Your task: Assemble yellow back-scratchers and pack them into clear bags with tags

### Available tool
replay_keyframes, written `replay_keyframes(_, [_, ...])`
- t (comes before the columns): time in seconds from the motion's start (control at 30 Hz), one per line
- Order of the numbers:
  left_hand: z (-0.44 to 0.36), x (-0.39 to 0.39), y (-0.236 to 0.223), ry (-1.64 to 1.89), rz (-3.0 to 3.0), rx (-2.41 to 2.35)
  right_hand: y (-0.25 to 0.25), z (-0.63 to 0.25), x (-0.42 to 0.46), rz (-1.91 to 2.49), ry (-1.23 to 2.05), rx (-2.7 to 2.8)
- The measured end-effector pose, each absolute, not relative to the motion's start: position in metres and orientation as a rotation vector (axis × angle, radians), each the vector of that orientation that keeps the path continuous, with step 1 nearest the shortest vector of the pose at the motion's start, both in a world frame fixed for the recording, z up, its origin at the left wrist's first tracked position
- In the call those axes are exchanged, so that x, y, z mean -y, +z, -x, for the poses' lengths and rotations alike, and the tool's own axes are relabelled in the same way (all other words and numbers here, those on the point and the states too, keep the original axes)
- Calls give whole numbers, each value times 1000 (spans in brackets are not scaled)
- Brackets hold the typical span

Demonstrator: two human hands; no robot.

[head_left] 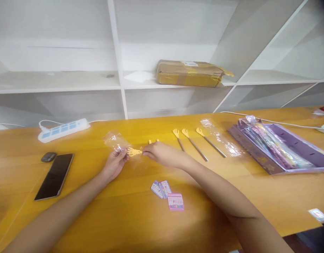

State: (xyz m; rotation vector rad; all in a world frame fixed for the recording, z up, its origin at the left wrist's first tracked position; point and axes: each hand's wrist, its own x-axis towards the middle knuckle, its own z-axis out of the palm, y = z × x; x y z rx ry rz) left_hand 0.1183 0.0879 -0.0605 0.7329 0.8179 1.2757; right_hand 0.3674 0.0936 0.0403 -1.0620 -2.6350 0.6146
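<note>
My right hand [159, 154] is closed, pinching the neck of a back scratcher [134, 152] with a yellow claw-shaped head. My left hand [116, 163] is closed on a clear plastic bag [115, 140], its fingertips beside the claw. Part of the bag seems to hang under the claw. Beyond my right hand, two small yellow tips [150, 142] show; the rest of them is hidden. Three more back scratchers [196, 145] with metal rods lie to the right. Small printed cards [175, 201] rest on the wood nearer me.
An opened purple box [272, 172] with wrapped packets [275, 144] stands at the right, beside a flat clear sleeve [222, 138]. At the left are a phone [55, 177], a black case [48, 156] and a power strip [64, 130]. A taped carton [189, 74] sits on the shelf.
</note>
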Motion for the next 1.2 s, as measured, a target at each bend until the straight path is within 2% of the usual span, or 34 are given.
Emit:
replay_keyframes(0.27, [-119,-87,-63,1248,-781,-867,32,-358,-92,1347,718,2503])
replay_keyframes(0.47, [-124,-80,-57,1240,-874,-927,28,-343,-85,1387,890,2414])
replay_keyframes(0.63, [-125,-82,-55,1418,-721,-924,38,-361,-90,1468,804,2649])
replay_keyframes(0.8, [-123,-84,-57,1413,-708,-906,56,-386,-98,1517,750,3060])
replay_keyframes(1.0, [-122,-79,-62,1297,-888,-957,55,-379,-96,1440,519,3033])
replay_keyframes(1.2, [-119,-77,-67,1171,-1153,-1011,47,-359,-87,1299,533,2975])
